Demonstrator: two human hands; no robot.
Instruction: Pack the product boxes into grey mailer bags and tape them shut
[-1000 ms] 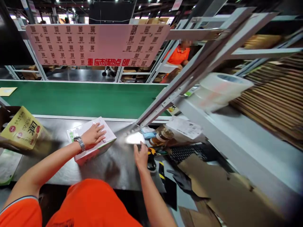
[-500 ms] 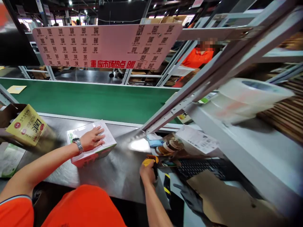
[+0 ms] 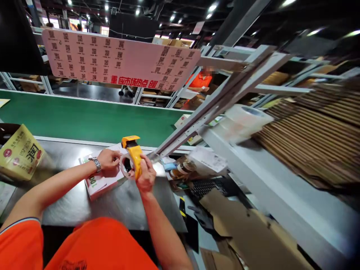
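Note:
My right hand point(image 3: 146, 175) is wrapped round the handle of a yellow tape dispenser point(image 3: 133, 152), held upright above the steel worktable point(image 3: 120, 202). Its clear tape roll point(image 3: 126, 166) faces my left hand point(image 3: 109, 160), whose fingers pinch at the roll's edge while the hand hovers over a white carton point(image 3: 97, 181). The carton lies flat on the table, partly hidden by my left wrist and its metal watch point(image 3: 96, 164).
A yellow printed bag point(image 3: 20, 153) stands at the table's left end. Beyond the table runs a green conveyor belt point(image 3: 84, 118). To the right are tape rolls point(image 3: 242, 120), a keyboard point(image 3: 209, 186), flattened cardboard point(image 3: 309, 123) and a slanted metal frame point(image 3: 213, 105). Another person in orange point(image 3: 201, 80) works across the belt.
My right hand picked the tape dispenser up from the right side of the table and brought it left over the carton. My left hand lifted off the carton to the tape roll.

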